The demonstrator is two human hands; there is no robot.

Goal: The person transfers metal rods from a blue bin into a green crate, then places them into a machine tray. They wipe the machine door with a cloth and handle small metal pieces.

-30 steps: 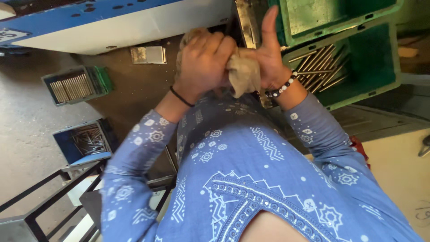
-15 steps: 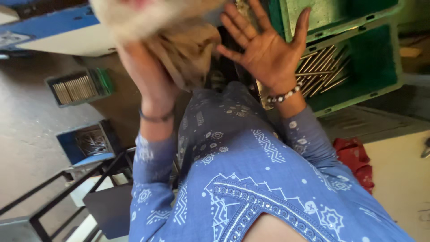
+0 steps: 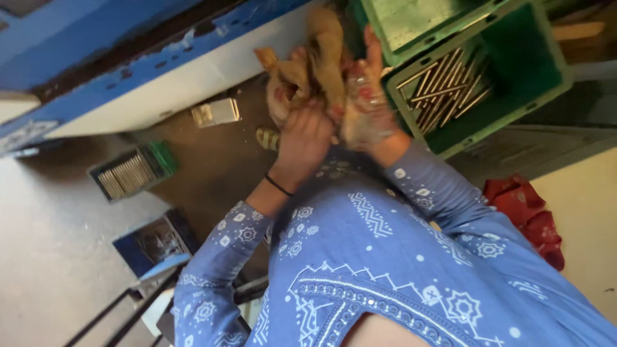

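A crumpled tan rag (image 3: 321,71) is being worked between both hands just in front of the chest, above the floor and beside the green crate (image 3: 546,71) of metal rods (image 3: 443,83). The left hand (image 3: 307,138) is being closed around the lower folds of the cloth, its grip clenched on the fabric, while the right hand (image 3: 367,106) is being pressed against the other side, fingers curled into the same bundle. The frame is blurred with motion, so the exact fold cannot be told. For a clean wipe, the cloth is best being turned so that fresh fabric is being drawn across palms and between fingers, and it is being kept gathered so no loose end is being trailed into the crate.
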